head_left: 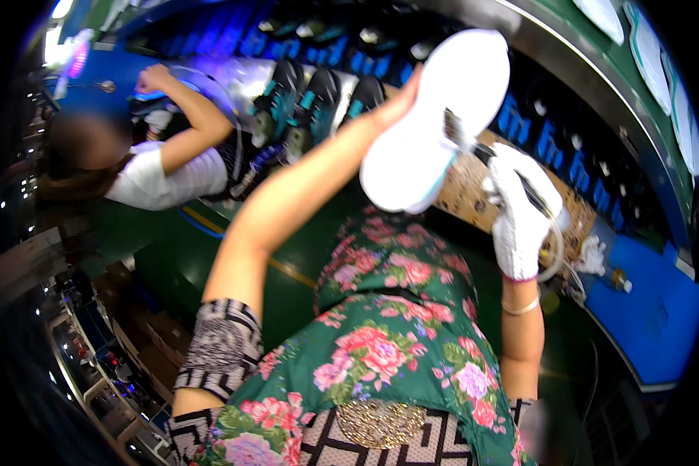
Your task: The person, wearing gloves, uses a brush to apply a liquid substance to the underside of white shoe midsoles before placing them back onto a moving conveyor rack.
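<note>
My left hand [408,95] holds up a white shoe sole [470,78], gripping it from the left edge. Most of its fingers are hidden behind the sole. In my right hand [520,213], which wears a white knit glove, is a brush [485,153] with a black handle. Dark bristles touch or hover just over the sole's narrow middle; which of the two I cannot tell. A pale, clear tube [554,252] curves down from beside the glove. Behind the sole and glove lies a brown, stain-spotted board [474,186].
Dark shoes with teal trim [318,97] stand in a row at the upper left. A co-worker [171,167] is seated at far left, one arm raised. White soles [646,66] rest on the green upper shelf. At right, a blue tabletop [645,299] carries a small bottle [620,280].
</note>
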Demonstrator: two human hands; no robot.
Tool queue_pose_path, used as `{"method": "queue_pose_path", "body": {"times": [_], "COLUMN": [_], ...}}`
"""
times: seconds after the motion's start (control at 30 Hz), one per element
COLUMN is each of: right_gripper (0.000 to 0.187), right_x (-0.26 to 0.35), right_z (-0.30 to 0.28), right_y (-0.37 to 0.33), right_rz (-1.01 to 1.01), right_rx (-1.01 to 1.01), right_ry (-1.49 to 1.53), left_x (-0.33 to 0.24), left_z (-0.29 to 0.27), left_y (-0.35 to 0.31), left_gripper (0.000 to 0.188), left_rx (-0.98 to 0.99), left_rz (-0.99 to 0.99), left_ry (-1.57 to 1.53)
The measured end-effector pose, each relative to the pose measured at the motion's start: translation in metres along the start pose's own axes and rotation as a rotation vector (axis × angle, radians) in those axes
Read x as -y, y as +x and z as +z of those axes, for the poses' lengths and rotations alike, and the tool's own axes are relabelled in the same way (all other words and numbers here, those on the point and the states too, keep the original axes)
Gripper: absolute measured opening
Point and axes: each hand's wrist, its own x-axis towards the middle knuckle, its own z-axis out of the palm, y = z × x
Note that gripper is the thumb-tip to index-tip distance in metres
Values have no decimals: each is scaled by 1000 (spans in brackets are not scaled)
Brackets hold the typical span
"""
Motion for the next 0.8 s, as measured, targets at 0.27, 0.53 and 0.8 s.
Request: {"method": "queue_pose_path", "body": {"times": [0.27, 0.53, 0.8], "right_gripper": [15, 17, 19], "right_x": [13, 6, 18], "right_z": [4, 15, 15], "right_y": [15, -11, -21], "right_rz": [-359, -400, -587], "right_rx": [153, 196, 64], "right_ry": [-431, -487, -545], "left_x": [54, 45, 53], "left_z": [13, 7, 39], "left_y": [-39, -78, -80], "left_gripper": [47, 70, 116], "left_rx": [-27, -9, 232], "left_rz": [77, 85, 172], "left_ry": [-258, -440, -600]}}
